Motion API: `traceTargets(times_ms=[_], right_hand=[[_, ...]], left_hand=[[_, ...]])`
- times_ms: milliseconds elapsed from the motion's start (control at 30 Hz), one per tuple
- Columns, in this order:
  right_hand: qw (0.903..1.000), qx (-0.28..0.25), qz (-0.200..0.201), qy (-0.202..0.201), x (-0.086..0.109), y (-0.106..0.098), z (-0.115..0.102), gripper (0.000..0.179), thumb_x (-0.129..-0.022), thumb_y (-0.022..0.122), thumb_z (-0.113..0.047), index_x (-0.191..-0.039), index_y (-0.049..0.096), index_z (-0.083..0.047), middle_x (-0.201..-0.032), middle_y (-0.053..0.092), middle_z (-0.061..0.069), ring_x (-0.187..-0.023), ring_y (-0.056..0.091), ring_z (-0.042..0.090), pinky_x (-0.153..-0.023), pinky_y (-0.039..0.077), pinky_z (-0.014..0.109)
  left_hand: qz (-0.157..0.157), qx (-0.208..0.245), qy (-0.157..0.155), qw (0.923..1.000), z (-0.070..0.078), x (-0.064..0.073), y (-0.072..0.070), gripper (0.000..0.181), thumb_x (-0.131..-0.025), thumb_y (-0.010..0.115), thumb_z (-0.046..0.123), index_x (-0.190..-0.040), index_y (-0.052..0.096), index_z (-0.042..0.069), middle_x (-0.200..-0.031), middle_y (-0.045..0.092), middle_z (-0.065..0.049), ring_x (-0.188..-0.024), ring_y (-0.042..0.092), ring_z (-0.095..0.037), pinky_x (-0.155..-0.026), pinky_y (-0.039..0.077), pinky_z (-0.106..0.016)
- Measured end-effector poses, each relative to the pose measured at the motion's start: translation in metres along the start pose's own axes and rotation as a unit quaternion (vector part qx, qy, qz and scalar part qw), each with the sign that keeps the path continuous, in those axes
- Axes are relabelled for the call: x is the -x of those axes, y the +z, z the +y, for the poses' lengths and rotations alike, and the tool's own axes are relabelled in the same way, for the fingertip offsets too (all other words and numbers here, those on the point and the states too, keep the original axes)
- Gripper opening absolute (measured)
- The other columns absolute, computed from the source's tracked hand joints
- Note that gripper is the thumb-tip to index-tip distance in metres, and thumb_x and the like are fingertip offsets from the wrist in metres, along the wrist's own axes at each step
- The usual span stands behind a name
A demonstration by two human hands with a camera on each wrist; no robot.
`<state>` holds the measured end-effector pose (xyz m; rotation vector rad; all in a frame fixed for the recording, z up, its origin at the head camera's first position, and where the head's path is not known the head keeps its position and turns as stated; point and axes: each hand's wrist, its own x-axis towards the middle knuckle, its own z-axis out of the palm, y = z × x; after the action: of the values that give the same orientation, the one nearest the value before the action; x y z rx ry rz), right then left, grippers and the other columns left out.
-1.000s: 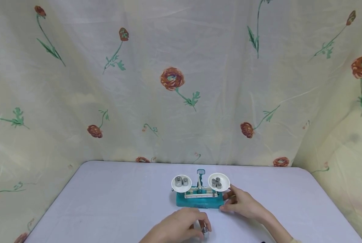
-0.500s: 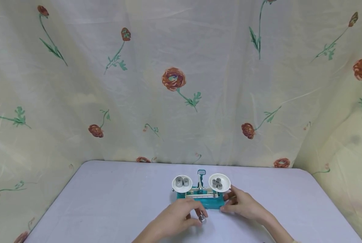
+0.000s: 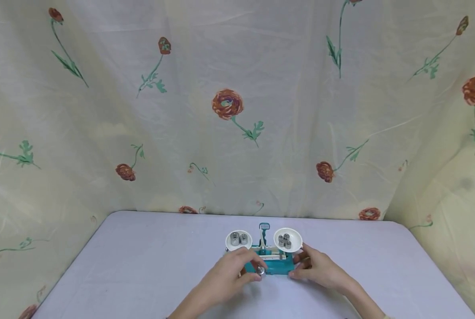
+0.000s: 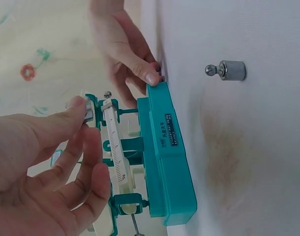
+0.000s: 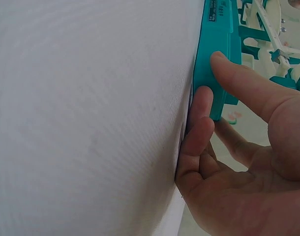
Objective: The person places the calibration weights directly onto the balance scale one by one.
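Observation:
A teal balance scale (image 3: 279, 266) stands on the table with two white pans. The left pan (image 3: 249, 240) bears two metal weights (image 3: 235, 239); three smaller weights (image 3: 287, 244) sit in the right pan (image 3: 295, 239). Between thumb and fingertips, my left hand (image 3: 223, 277) pinches a small metal weight (image 3: 260, 270) in front of the scale's base, hiding part of the base. My right hand (image 3: 321, 268) holds the base's right end. In the right wrist view its thumb (image 5: 238, 76) lies on the front face, with other fingers at the end and behind.
In the left wrist view a knobbed metal weight (image 4: 232, 71) stands on the white-covered table in front of the scale. The tabletop (image 3: 161, 266) extends to both sides. A flower-patterned curtain (image 3: 181, 133) hangs behind and at the sides.
My left hand has lifted the weight forward and slightly left, from near the table's front to just before the scale's base. The right hand stays at the base.

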<state>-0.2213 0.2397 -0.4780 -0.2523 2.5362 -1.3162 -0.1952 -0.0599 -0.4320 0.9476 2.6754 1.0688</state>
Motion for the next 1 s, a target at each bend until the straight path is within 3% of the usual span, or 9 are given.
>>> traceTargets(times_ms=[300,700,867,1000], right_hand=[[1.0000,0.001,-0.002,0.003,-0.001,0.000,-0.001,0.087,-0.088,0.091,-0.023,-0.155,0.043,0.005,-0.120,0.069,0.012,-0.101,0.068,0.019,-0.090,0.060,0.038],[1.0000,-0.002,-0.006,-0.003,0.000,-0.001,0.000,0.083,-0.088,0.090,-0.024,-0.151,0.046,0.005,-0.120,0.069,0.012,-0.102,0.068,0.020,-0.088,0.059,0.034],[1.0000,-0.005,-0.006,-0.005,0.000,-0.001,0.000,0.083,-0.088,0.090,-0.023,-0.152,0.045,0.005,-0.120,0.069,0.012,-0.102,0.068,0.020,-0.089,0.059,0.035],[1.0000,-0.005,-0.005,0.000,0.000,-0.001,0.000,0.085,-0.088,0.090,-0.023,-0.153,0.044,0.005,-0.120,0.068,0.011,-0.102,0.067,0.020,-0.090,0.059,0.037]], left_hand=[[0.068,0.000,0.017,0.9976,-0.004,0.001,-0.007,0.023,-0.098,0.077,0.027,-0.121,0.073,0.025,-0.115,0.073,0.005,-0.084,0.056,0.004,-0.079,0.055,-0.017],[0.138,0.006,0.007,0.9904,-0.003,0.000,-0.010,0.024,-0.098,0.078,0.022,-0.121,0.074,0.021,-0.113,0.073,0.000,-0.080,0.058,0.001,-0.073,0.053,-0.018],[0.173,-0.012,-0.019,0.9847,-0.003,-0.002,-0.011,0.022,-0.099,0.078,0.020,-0.120,0.073,0.022,-0.113,0.073,-0.001,-0.087,0.061,-0.005,-0.075,0.055,-0.018],[0.193,-0.021,-0.053,0.9796,-0.003,-0.001,-0.012,0.022,-0.099,0.077,0.023,-0.121,0.073,0.024,-0.112,0.072,-0.001,-0.081,0.057,-0.004,-0.071,0.051,-0.018]])
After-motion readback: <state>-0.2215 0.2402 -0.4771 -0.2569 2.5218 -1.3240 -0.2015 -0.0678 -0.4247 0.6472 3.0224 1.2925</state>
